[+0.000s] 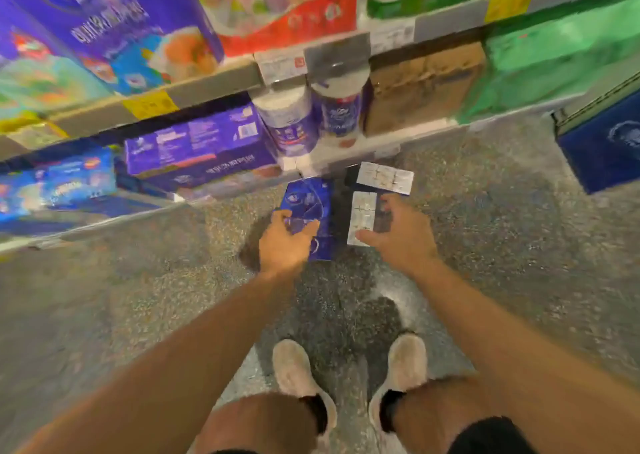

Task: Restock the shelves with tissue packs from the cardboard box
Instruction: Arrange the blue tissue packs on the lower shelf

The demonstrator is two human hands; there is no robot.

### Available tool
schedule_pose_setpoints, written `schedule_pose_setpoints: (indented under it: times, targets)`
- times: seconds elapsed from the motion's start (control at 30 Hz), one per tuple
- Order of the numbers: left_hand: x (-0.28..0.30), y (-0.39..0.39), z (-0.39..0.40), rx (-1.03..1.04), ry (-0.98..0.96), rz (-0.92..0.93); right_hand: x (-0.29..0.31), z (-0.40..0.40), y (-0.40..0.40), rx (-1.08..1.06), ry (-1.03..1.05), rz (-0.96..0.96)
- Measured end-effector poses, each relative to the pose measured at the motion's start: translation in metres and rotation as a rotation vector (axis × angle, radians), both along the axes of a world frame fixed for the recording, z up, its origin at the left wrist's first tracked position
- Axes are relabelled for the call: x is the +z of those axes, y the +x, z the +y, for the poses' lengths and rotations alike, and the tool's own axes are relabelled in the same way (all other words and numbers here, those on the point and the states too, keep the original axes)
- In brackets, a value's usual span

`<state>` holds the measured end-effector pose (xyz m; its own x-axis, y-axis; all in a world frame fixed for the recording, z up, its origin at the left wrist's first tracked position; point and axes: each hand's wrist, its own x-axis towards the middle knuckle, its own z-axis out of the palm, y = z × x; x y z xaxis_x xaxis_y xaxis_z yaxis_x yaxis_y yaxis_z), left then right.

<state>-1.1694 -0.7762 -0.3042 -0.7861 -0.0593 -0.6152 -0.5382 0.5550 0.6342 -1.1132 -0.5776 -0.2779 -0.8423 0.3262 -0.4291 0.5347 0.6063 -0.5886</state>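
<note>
The tissue packs sit on the speckled floor (138, 298) right in front of the bottom shelf (398, 142), and I have both hands down on them. My left hand (285, 242) is curled over the near end of a blue tissue pack (310, 199), fingers spread across its top and thumb along its side, so it grips the pack. My right hand (401, 234) is on a pack with a white patterned face (362, 216) just beside the blue one; the thumb presses its near corner and the fingers reach over the far dark edge, though blur keeps me from telling how firm that hold is. A second white-faced pack (384, 178) lies just beyond, nearer the shelf, apart from both hands. Whether these rest in a cardboard box I cannot tell.

On the bottom shelf behind them stand two wrapped rolls (311, 118), a purple carton (197, 145) to the left, and a brown carton (422, 86) to the right. Green packs (554, 59) fill the far right. Below my arms I see my two pale shoes (349, 374) on the floor.
</note>
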Motion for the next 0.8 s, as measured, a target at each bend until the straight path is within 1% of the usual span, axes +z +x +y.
schedule_pose_setpoints:
  times: [0.07, 0.13, 0.2, 0.23, 0.3, 0.37, 0.43, 0.5, 0.57, 0.63, 0.7, 0.8]
  targets:
    - [-0.079, -0.02, -0.006, 0.116, 0.002, -0.068, -0.082, -0.02, -0.017, 0.106, 0.01, -0.027]
    - [-0.143, -0.037, -0.006, 0.223, 0.001, -0.048, -0.158, -0.038, -0.033, 0.167, 0.027, -0.045]
    - [-0.199, -0.053, -0.007, 0.387, 0.046, -0.069, -0.225, -0.045, -0.048, 0.093, 0.118, -0.031]
    - [-0.232, -0.06, -0.01, 0.481, 0.098, -0.09, -0.254, -0.046, -0.054, 0.034, 0.178, -0.05]
    - [-0.295, -0.073, -0.021, 0.61, 0.153, -0.15, -0.298, -0.047, -0.059, -0.053, 0.276, -0.127]
    - [-0.36, -0.082, -0.034, 0.642, 0.117, -0.249, -0.323, -0.049, -0.06, -0.11, 0.393, -0.174]
    - [-0.405, -0.088, -0.036, 0.655, 0.202, -0.327, -0.338, -0.049, -0.062, -0.137, 0.517, -0.171]
    - [-0.401, -0.091, -0.028, 0.617, 0.325, -0.413, -0.347, -0.046, -0.066, -0.178, 0.539, -0.168]
    - [-0.381, -0.091, -0.021, 0.602, 0.401, -0.394, -0.351, -0.042, -0.07, -0.213, 0.451, -0.209]
    - [-0.351, -0.088, -0.016, 0.631, 0.441, -0.357, -0.343, -0.038, -0.07, -0.181, 0.377, -0.232]
    - [-0.301, -0.08, -0.012, 0.681, 0.456, -0.327, -0.317, -0.036, -0.067, -0.145, 0.336, -0.217]
    - [-0.221, -0.062, -0.016, 0.701, 0.318, -0.233, -0.252, -0.038, -0.054, -0.136, 0.301, -0.238]
